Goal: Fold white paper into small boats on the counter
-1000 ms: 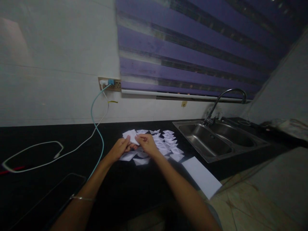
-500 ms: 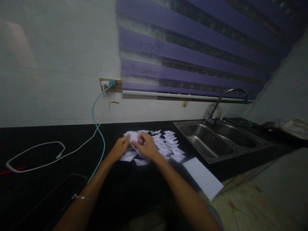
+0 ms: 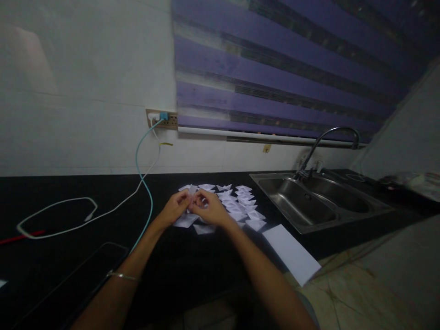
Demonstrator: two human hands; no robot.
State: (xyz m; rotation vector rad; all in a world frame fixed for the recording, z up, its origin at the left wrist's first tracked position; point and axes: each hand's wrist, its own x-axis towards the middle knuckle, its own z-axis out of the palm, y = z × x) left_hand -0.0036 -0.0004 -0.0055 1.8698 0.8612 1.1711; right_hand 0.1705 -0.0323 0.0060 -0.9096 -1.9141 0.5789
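Between my two hands is a small piece of folded white paper (image 3: 193, 189), its upper end showing above the fingertips. My left hand (image 3: 176, 207) pinches it from the left, and my right hand (image 3: 210, 207) grips it from the right with bent fingers. The lower part of the paper is hidden by my fingers. Just behind and to the right, several folded white paper boats (image 3: 237, 206) sit in rows on the black counter (image 3: 202, 261). Other paper boats (image 3: 185, 221) lie under and in front of my hands.
A white paper sheet (image 3: 292, 254) overhangs the counter's front edge at right. Beyond it is a double steel sink (image 3: 299, 201) with a curved faucet (image 3: 319, 137). At left lie a white cable (image 3: 62, 236), a blue cable (image 3: 151, 206), a red stick-like item (image 3: 20, 237) and a dark flat panel (image 3: 79, 275).
The paper in my hands now shows as a narrower upright piece instead of a wider flat one. My hands have drawn closer together. The view has shifted slightly.
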